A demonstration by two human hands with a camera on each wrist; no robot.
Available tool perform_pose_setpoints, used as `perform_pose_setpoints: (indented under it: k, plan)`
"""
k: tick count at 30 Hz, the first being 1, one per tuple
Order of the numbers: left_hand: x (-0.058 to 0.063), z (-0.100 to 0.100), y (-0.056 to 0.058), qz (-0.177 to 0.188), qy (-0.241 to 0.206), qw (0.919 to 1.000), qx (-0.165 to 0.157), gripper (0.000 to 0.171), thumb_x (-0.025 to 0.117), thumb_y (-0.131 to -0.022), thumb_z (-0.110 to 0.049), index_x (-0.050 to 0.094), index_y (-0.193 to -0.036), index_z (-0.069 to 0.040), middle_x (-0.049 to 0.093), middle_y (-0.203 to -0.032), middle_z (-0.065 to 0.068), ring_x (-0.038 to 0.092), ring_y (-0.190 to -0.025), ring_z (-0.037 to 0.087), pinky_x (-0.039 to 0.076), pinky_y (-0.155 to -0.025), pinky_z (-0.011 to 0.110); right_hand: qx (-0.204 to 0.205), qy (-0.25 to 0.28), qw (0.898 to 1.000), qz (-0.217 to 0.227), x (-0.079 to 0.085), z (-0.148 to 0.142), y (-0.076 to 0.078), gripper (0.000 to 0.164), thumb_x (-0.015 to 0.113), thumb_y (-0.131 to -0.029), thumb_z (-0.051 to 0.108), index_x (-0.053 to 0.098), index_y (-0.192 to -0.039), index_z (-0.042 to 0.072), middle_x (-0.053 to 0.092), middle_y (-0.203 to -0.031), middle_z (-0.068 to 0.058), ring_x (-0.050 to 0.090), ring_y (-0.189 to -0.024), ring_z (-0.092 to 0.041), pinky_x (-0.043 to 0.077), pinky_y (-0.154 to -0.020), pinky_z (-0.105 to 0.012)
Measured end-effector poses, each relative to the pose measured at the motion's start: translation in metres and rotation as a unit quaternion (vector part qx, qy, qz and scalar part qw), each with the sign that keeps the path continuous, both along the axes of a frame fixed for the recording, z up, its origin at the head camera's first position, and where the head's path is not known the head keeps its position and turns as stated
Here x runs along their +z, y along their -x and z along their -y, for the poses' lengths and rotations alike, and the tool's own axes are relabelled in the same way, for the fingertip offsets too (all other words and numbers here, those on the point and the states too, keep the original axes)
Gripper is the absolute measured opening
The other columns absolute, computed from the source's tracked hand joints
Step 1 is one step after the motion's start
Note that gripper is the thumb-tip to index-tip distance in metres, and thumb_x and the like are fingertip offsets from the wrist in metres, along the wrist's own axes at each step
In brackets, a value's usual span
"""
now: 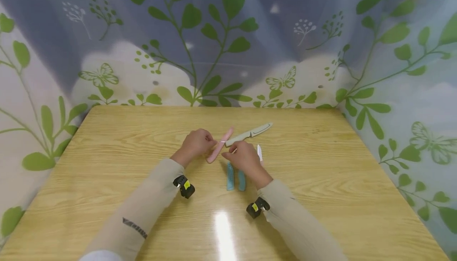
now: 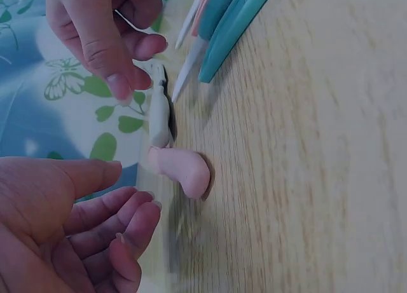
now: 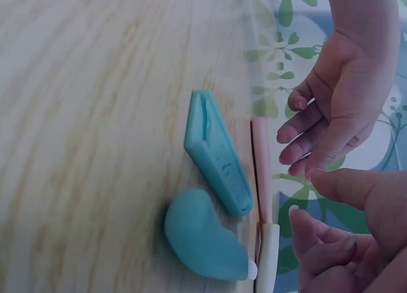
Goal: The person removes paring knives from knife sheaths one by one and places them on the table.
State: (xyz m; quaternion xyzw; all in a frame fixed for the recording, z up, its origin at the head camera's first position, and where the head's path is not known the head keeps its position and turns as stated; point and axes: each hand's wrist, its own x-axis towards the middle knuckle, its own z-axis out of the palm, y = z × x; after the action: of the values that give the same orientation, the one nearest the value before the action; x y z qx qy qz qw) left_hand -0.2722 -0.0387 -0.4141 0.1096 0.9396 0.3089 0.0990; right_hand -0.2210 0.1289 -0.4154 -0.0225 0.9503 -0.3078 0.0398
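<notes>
My left hand hovers beside a long pink piece with a curved, handle-like end, fingers loosely curled around nothing. To the right, my right hand hangs over the table with bent fingers, thumb toward the left hand; nothing shows in its grasp. Past the fingertips lies a cream knife, its handle end meeting the pink piece. Closer in are a teal sheath and a teal-handled knife with a white blade. Another white blade with a pink end is partly hidden behind the right hand.
The wooden table carries all the knives near its middle. A leaf-patterned curtain hangs along the back and both sides. A bright light reflection shows on the near part of the tabletop.
</notes>
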Motion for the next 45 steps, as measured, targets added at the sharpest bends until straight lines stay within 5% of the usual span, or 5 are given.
perform_pose_setpoints:
  k: [24, 32, 45]
  plan:
    - [0.004, -0.004, 0.023, -0.013, -0.042, 0.9988, 0.023, 0.022, 0.064, -0.091, -0.022, 0.073, -0.091, -0.002, 0.072, -0.087, 0.014, 0.061, -0.067, 0.02, 0.048, -0.058, 0.03, -0.016, -0.004, 1.0, 0.017, -0.004, 0.006, 0.012, 0.028, 0.07, -0.085, 0.034, 0.068, -0.073, 0.009, 0.056, -0.056, 0.0, 0.042, -0.044, -0.01, 0.031, -0.038, -0.021]
    - [0.003, -0.008, 0.024, -0.014, -0.041, 0.9989, 0.017, 0.023, 0.064, -0.091, -0.022, 0.073, -0.092, -0.001, 0.072, -0.085, 0.016, 0.061, -0.064, 0.02, 0.05, -0.059, 0.032, 0.005, -0.009, 1.0, 0.006, -0.005, 0.005, 0.01, 0.054, 0.07, -0.086, 0.034, 0.035, -0.049, 0.016, 0.026, -0.044, 0.005, 0.023, -0.038, -0.007, 0.018, -0.036, -0.02]
    - [0.002, -0.013, 0.03, -0.03, -0.011, 0.9994, 0.01, 0.023, 0.067, -0.089, -0.023, 0.075, -0.086, -0.001, 0.073, -0.081, 0.014, 0.06, -0.061, 0.017, 0.051, -0.059, 0.032, -0.008, -0.025, 1.0, 0.016, -0.002, 0.009, 0.014, 0.051, 0.07, -0.085, 0.035, 0.043, -0.047, 0.016, 0.035, -0.042, 0.006, 0.031, -0.037, -0.008, 0.021, -0.034, -0.02]
